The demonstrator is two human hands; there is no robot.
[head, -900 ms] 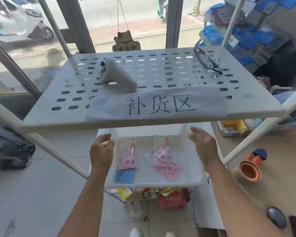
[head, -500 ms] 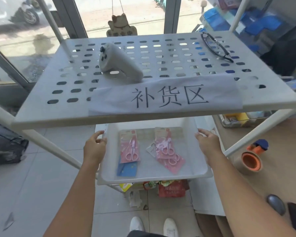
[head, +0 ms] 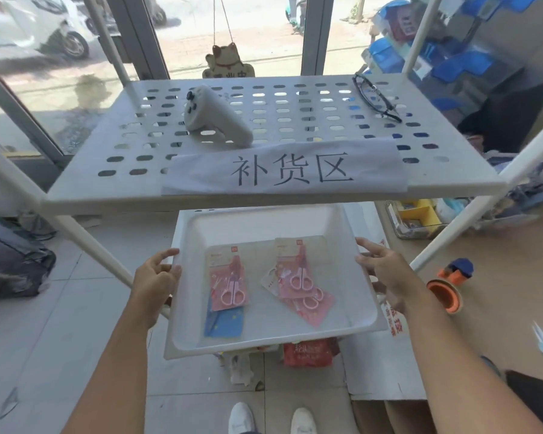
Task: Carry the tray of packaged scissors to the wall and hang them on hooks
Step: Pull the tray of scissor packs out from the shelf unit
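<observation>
Sunlit glass panes fill the background behind a white perforated shelf (head: 295, 120), where a grey controller (head: 215, 120), a pair of glasses (head: 377, 98) and a paper sign (head: 284, 169) rest. Just below that shelf's front edge, a white tray (head: 264, 227) is held level above the tiled floor (head: 60, 339). The left hand (head: 156, 283) clasps the tray's left rim, fingers curled over the edge, and the right hand (head: 386, 270) clasps the right rim, its thumb side partly hidden behind the wall. Inside lie the packaged scissors (head: 229, 285): one pink pack overlapping a blue card on the left, and a stack of pink packs on the right whose count is hard to tell. Under the tray, red packets (head: 308, 352) are mostly hidden. At the right, an orange tape dispenser (head: 447, 289) sits on a brown worktop (head: 499, 308), and two white shoes (head: 242, 418) are cut off by the lower frame edge.
</observation>
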